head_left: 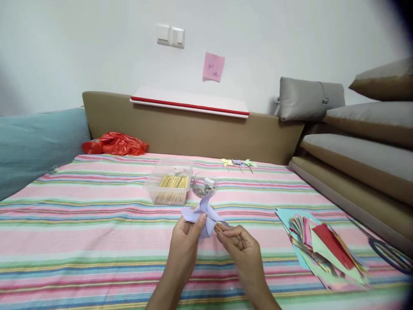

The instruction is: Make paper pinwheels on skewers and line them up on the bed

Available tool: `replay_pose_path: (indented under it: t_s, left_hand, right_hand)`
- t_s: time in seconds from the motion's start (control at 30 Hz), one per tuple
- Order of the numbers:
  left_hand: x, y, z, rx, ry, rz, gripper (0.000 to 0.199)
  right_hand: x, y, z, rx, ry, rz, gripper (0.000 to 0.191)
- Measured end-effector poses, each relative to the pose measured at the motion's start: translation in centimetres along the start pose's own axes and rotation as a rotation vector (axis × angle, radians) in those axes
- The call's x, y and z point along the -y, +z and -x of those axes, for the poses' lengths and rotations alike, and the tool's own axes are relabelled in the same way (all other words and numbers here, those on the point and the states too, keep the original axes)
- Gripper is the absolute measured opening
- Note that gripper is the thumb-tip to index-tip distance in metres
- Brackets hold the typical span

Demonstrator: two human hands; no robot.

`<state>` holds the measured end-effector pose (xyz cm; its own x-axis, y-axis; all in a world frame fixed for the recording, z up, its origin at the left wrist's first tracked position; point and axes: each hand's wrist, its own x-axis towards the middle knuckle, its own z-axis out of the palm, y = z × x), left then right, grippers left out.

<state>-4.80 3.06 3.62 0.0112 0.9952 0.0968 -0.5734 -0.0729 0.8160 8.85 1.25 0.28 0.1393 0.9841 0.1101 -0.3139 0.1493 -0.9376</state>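
A lilac paper pinwheel [209,224] is held up over the striped cloth, its blades curled toward the centre. My left hand [189,232] pinches it, with the thumb pressed near its middle. My right hand [240,245] is closed around a thin wooden stick [219,227] whose end meets the pinwheel's right side. Whether the stick is fastened to the paper I cannot tell. Just beyond the hands stand a clear plastic box [150,187] of short wooden sticks [174,182] and a round clear dish [195,189] with small metal pins and a white block.
Three small pinwheels [238,163] lie at the back of the striped cloth [97,241]. To the right are coloured paper pieces [332,249] and scissors [387,254]. A red plastic bag [119,143] lies back left; grey cushions [361,150] are stacked at right.
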Motion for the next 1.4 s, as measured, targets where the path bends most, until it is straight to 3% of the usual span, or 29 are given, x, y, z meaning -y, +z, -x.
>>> replay_pose_path:
  t_s: [0.1, 0.2, 0.23, 0.3, 0.4, 0.47, 0.87, 1.07, 1.23, 1.4]
  left_hand:
    - [1.1, 0.6, -0.8, -0.079, 0.021, -0.081, 0.031]
    - [1.4, 0.8, -1.2, -0.103, 0.032, -0.265, 0.031]
    - [1.4, 0.8, -1.3, -0.071, 0.045, -0.358, 0.028]
    - [1.5, 1.0, -1.2, 0.051, 0.067, -0.554, 0.022]
    - [1.7, 1.3, -1.0, 0.221, 0.059, -0.748, 0.020]
    - [1.9, 1.4, -1.0, 0.271, 0.040, -0.787, 0.021]
    - [2.3, 1.2, -0.4, 0.330, -0.056, -0.698, 0.022]
    - [1.8, 0.3, -0.5, 0.298, -0.001, -0.681, 0.024]
    - [2.4, -0.2, -0.3, 0.351, 0.024, -0.561, 0.006]
    - [2.5, -0.1, 0.4, 0.402, 0.097, -0.667, 0.019]
  right_hand:
    - [-0.1, -1.3, -0.1, 0.129, 0.063, 0.021, 0.029]
    - [1.2, -3.5, -0.9, 0.187, 0.062, 0.031, 0.085]
    - [1.7, -4.1, -1.2, 0.151, 0.046, 0.054, 0.090]
    - [2.9, -5.0, -1.7, 0.092, 0.033, 0.148, 0.069]
    - [4.0, -5.4, -2.0, 0.216, 0.067, 0.231, 0.031]
    - [4.2, -5.3, -1.9, 0.266, 0.075, 0.202, 0.023]
    - [3.1, -5.5, -1.5, 0.234, 0.114, 0.137, 0.020]
    - [3.2, -6.0, -1.7, 0.181, 0.137, -0.030, 0.027]
    - [3.4, -6.6, -2.2, 0.167, 0.154, -0.156, 0.025]
    - [3.1, -6.5, -2.3, 0.226, 0.166, -0.138, 0.020]
